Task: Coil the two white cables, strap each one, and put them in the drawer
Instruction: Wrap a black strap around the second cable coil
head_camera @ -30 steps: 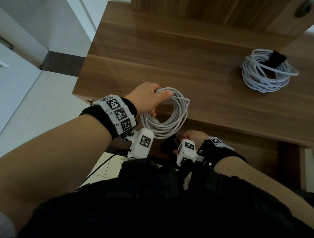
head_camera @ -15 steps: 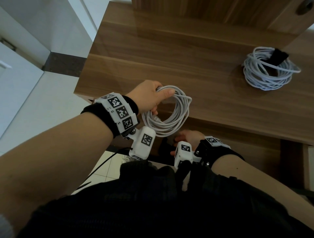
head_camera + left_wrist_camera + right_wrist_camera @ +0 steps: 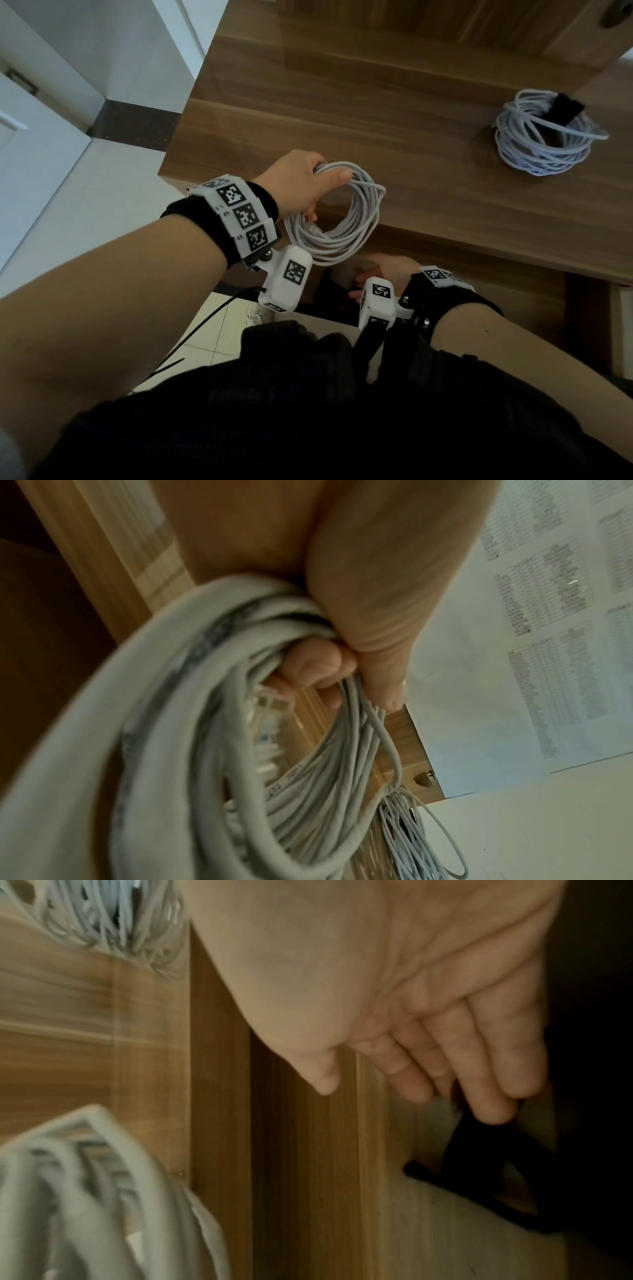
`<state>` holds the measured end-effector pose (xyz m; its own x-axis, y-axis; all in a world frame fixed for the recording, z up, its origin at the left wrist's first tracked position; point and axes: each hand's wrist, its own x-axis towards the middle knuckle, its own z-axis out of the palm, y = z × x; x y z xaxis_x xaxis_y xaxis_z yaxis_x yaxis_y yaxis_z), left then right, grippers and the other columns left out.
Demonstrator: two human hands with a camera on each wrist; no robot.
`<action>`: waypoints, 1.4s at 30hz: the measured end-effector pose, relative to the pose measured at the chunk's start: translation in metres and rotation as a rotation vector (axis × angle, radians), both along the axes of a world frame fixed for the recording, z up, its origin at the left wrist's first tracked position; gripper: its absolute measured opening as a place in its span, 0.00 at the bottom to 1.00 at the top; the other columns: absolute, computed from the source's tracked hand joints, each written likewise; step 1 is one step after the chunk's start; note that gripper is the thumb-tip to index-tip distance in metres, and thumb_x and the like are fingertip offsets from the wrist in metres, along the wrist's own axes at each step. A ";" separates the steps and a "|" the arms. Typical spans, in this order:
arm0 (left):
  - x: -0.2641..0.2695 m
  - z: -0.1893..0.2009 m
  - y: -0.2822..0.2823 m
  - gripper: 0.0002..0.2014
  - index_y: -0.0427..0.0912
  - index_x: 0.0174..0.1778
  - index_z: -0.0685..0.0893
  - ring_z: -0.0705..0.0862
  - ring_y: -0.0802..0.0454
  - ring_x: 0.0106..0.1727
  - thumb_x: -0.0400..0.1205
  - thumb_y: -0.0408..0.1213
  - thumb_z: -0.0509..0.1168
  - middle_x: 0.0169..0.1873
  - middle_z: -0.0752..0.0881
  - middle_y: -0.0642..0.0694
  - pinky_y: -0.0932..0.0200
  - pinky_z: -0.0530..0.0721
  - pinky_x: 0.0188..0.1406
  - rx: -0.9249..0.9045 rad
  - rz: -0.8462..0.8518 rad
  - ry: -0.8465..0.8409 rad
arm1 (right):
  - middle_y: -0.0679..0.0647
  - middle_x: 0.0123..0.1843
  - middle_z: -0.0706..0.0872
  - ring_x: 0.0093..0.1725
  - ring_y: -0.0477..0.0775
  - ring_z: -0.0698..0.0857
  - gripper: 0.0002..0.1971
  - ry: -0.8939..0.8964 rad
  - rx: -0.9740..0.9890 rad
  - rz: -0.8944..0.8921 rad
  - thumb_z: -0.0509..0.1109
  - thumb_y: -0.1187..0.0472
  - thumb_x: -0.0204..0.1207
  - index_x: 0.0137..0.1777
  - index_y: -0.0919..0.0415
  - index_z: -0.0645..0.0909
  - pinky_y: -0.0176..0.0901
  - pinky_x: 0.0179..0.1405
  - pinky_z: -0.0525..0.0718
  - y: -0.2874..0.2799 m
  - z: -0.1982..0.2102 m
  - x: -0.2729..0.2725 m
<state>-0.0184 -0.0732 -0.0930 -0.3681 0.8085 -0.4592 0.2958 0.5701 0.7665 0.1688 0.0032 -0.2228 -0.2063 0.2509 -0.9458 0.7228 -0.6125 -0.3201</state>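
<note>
Strap [image 3: 479, 1175] lies just beyond the right hand [image 3: 428, 1015], fingers loose; the left hand [image 3: 301, 185] grips the unstrapped coil [image 3: 342, 222].

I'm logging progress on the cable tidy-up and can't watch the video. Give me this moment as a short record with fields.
left hand: left hand grips the unstrapped cable coil at the desk's front edge
right hand: right hand, fingers relaxed, reaches toward a black strap below the desktop
strapped cable coil: strapped cable coil lies on the wooden desk, far right, black band round it
drawer: whether it is open cannot be told
task state: one coil strapped, one not; neither stowed
</note>
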 end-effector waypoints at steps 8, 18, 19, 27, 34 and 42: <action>-0.002 0.019 -0.004 0.23 0.38 0.52 0.81 0.83 0.51 0.23 0.82 0.57 0.62 0.23 0.81 0.43 0.39 0.89 0.44 0.030 0.028 0.069 | 0.61 0.53 0.85 0.66 0.68 0.81 0.31 0.045 -0.043 0.105 0.58 0.42 0.84 0.71 0.71 0.76 0.66 0.72 0.75 0.001 0.004 -0.007; -0.007 0.018 -0.020 0.22 0.40 0.51 0.81 0.84 0.53 0.24 0.81 0.58 0.62 0.26 0.82 0.45 0.39 0.89 0.44 0.017 0.043 0.093 | 0.68 0.63 0.84 0.63 0.73 0.82 0.37 -0.008 0.000 0.098 0.52 0.37 0.84 0.82 0.66 0.57 0.68 0.69 0.76 -0.004 -0.004 -0.019; -0.006 0.018 -0.022 0.21 0.41 0.51 0.81 0.84 0.54 0.24 0.81 0.58 0.62 0.26 0.82 0.46 0.40 0.89 0.45 0.013 0.039 0.094 | 0.69 0.63 0.84 0.63 0.72 0.83 0.37 -0.017 0.014 0.104 0.52 0.37 0.84 0.82 0.65 0.58 0.67 0.69 0.77 -0.005 -0.004 -0.018; 0.002 0.021 -0.027 0.22 0.38 0.53 0.80 0.83 0.54 0.22 0.82 0.57 0.62 0.24 0.82 0.45 0.41 0.89 0.44 0.019 0.028 0.092 | 0.68 0.53 0.89 0.59 0.70 0.85 0.40 -0.050 -0.008 0.155 0.52 0.32 0.81 0.65 0.73 0.78 0.64 0.70 0.77 -0.005 -0.011 -0.011; 0.001 0.024 -0.031 0.21 0.39 0.51 0.81 0.83 0.54 0.22 0.82 0.57 0.62 0.24 0.82 0.45 0.43 0.90 0.42 0.034 0.040 0.107 | 0.63 0.59 0.88 0.54 0.62 0.87 0.34 -0.039 0.050 0.341 0.50 0.35 0.83 0.61 0.63 0.83 0.51 0.58 0.82 -0.012 -0.004 -0.017; -0.006 0.021 -0.042 0.19 0.41 0.49 0.81 0.81 0.56 0.21 0.82 0.56 0.62 0.21 0.80 0.49 0.45 0.90 0.41 0.048 0.067 0.097 | 0.62 0.57 0.89 0.55 0.63 0.87 0.32 -0.083 0.076 0.384 0.49 0.30 0.80 0.44 0.58 0.80 0.58 0.63 0.80 -0.022 -0.003 -0.028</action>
